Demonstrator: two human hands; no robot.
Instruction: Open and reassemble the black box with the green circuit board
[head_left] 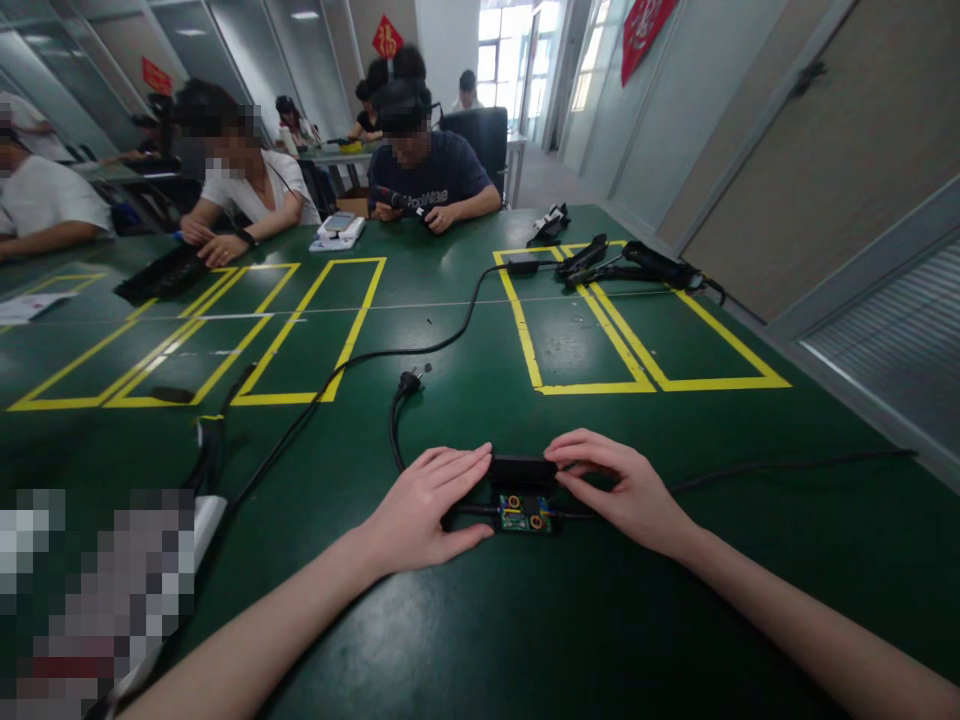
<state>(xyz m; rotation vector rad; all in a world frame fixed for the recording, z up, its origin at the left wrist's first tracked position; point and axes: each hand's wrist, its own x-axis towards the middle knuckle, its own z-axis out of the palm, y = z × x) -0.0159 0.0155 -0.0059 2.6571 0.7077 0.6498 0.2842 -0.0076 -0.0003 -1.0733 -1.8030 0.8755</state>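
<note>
A small green circuit board [514,514] with two copper coils lies on the table in front of me, with a black cable running out at each side. Just behind it is a black plastic casing half [523,470]. My left hand [431,508] has its fingers stretched out, the tips against the casing's left end and the thumb apart near the board. At the right end, my right hand [619,490] pinches the casing between thumb and fingers. Whether the board sits in another casing half is hard to make out.
A black plug [409,382] lies beyond my left hand, and a long black cable [390,352] crosses the green table [465,425]. Yellow tape rectangles mark the surface. Black tool-like objects [652,262] lie at the far right. Co-workers [431,170] sit across the table.
</note>
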